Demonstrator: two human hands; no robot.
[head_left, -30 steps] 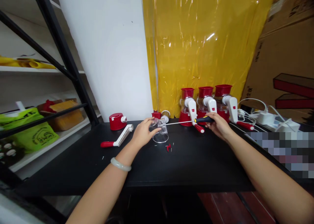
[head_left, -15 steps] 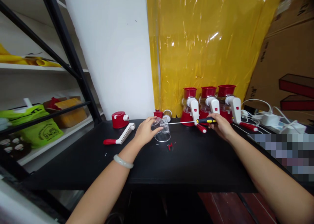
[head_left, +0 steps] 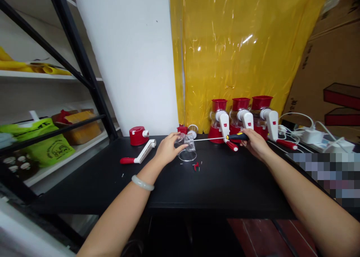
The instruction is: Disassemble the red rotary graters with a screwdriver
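My left hand (head_left: 169, 149) grips a clear plastic grater body (head_left: 188, 154) on the black table, fingers and thumb around its side. In my right hand (head_left: 254, 144) is a screwdriver (head_left: 237, 136) with a black and yellow handle, held level. Its long shaft reaches left, and the tip meets the clear body's near-side fitting; the exact contact is too small to make out. Just in front lie a small red part (head_left: 196, 166) and several tiny screws. Left of my hand rest a white crank with a red handle (head_left: 138, 156) and a round red base (head_left: 138, 136).
Behind the clear body are a metal grater drum (head_left: 192, 130) and a red piece (head_left: 182, 130). Three assembled red-and-white graters (head_left: 240, 116) stand at the back right. White cables and plugs (head_left: 312, 136) lie farther right. A black-framed shelf (head_left: 92, 86) flanks the left.
The screwdriver's handle has turned slightly in my right hand, showing less yellow. My left hand keeps its hold on the clear body. The view has shifted a little.
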